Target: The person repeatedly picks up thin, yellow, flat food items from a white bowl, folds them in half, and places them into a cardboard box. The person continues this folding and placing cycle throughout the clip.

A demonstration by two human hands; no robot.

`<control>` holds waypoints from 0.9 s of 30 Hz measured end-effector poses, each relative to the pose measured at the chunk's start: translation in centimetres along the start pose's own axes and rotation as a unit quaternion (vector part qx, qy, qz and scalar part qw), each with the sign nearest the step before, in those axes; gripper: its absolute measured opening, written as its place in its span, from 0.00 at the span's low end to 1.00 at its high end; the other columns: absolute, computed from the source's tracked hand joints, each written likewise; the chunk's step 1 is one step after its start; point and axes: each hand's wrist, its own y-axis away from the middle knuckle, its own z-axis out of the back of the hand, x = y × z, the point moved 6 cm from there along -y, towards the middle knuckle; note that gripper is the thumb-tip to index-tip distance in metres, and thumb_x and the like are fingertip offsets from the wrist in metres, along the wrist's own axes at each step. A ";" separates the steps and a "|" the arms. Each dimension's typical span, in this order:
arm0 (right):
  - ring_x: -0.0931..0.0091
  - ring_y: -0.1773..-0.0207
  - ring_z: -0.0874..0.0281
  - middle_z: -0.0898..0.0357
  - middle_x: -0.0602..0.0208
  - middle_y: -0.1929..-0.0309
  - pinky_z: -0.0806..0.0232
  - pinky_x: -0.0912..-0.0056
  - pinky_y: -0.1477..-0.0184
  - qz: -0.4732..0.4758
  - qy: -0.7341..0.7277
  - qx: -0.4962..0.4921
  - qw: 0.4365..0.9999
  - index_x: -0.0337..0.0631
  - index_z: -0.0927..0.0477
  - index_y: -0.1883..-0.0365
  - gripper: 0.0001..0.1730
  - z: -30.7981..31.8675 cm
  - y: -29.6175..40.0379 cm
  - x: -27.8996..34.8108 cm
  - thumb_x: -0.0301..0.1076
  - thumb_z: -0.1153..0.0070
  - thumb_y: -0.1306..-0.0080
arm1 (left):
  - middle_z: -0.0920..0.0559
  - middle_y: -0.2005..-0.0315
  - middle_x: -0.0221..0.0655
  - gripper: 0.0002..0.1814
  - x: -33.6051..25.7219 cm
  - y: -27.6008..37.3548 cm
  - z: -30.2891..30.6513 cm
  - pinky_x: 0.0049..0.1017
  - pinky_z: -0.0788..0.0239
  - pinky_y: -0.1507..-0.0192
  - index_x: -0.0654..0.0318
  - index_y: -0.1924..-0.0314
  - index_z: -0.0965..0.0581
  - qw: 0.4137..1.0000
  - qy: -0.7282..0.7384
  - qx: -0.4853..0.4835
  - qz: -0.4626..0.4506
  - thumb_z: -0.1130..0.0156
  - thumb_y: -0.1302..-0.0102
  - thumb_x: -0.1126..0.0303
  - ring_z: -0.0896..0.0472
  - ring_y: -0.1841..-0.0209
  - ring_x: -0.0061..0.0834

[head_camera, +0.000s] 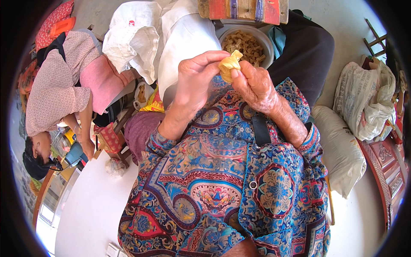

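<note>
Between my two hands, over my patterned shirt [221,141], is a small yellow knotted strip [228,68]; its exact material cannot be told. My left hand [194,82] holds its left side between thumb and fingertips. On the other side, my right hand [258,85] pinches it between thumb and forefinger. One short end of the strip sticks up above the fingers. Just beyond the hands is a pale round basin [270,48] of many similar tan folded pieces [245,43], partly hidden by my left fingers and the strip.
A worn wooden stool [247,8] with red paint stands beyond the basin. White cloth [189,41] lies at left, near a white sack [131,35]. Further left, another person [57,86] sits bent over. Stuffed sacks [340,147] stand at right beside a carved wooden panel [385,157].
</note>
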 end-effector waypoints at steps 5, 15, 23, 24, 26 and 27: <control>0.54 0.79 0.28 0.31 0.52 0.82 0.37 0.57 0.79 -0.030 -0.074 -0.009 0.997 0.33 0.30 0.65 0.07 0.5 -0.1 -0.2 0.30 0.51 0.34 | 0.20 0.58 0.41 0.17 -1.5 0.6 -1.5 0.22 0.30 0.52 0.75 0.50 0.26 0.999 0.021 0.035 0.000 0.42 0.40 0.78 0.21 0.57 0.24; 0.60 0.81 0.27 0.32 0.56 0.81 0.37 0.62 0.81 0.041 0.043 -0.075 0.995 0.31 0.29 0.68 0.06 1.1 0.0 1.1 0.26 0.51 0.35 | 0.19 0.64 0.39 0.11 -1.2 -0.1 -2.2 0.20 0.27 0.57 0.74 0.57 0.27 0.994 0.039 -0.070 -0.074 0.43 0.41 0.84 0.20 0.62 0.22; 0.65 0.85 0.33 0.35 0.59 0.80 0.41 0.64 0.84 0.166 0.221 -0.118 0.954 0.31 0.30 0.71 0.03 1.1 0.9 2.9 0.20 0.51 0.37 | 0.20 0.65 0.39 0.12 -1.2 -0.2 -1.9 0.23 0.31 0.54 0.70 0.59 0.29 0.993 0.117 -0.019 -0.007 0.43 0.45 0.82 0.21 0.62 0.26; 0.65 0.85 0.34 0.36 0.60 0.81 0.41 0.65 0.84 0.184 0.237 -0.129 0.945 0.31 0.31 0.71 0.03 1.1 1.0 3.2 0.20 0.51 0.37 | 0.20 0.65 0.39 0.13 -1.0 -0.2 -1.9 0.23 0.32 0.53 0.69 0.59 0.29 0.992 0.124 -0.005 0.008 0.43 0.45 0.81 0.21 0.61 0.27; 0.65 0.86 0.35 0.36 0.60 0.81 0.42 0.65 0.85 0.113 0.143 -0.143 0.973 0.32 0.32 0.72 0.05 1.8 0.9 2.3 0.19 0.50 0.38 | 0.20 0.66 0.38 0.12 -0.4 0.0 -2.1 0.23 0.32 0.53 0.69 0.59 0.29 0.977 0.207 0.013 0.045 0.42 0.45 0.79 0.21 0.62 0.26; 0.65 0.87 0.36 0.36 0.60 0.82 0.42 0.65 0.85 0.077 0.094 -0.150 0.981 0.32 0.32 0.73 0.05 2.0 0.9 1.9 0.19 0.50 0.38 | 0.21 0.66 0.38 0.12 -0.2 0.1 -2.2 0.23 0.32 0.53 0.69 0.59 0.29 0.967 0.247 0.022 0.063 0.42 0.45 0.79 0.22 0.63 0.26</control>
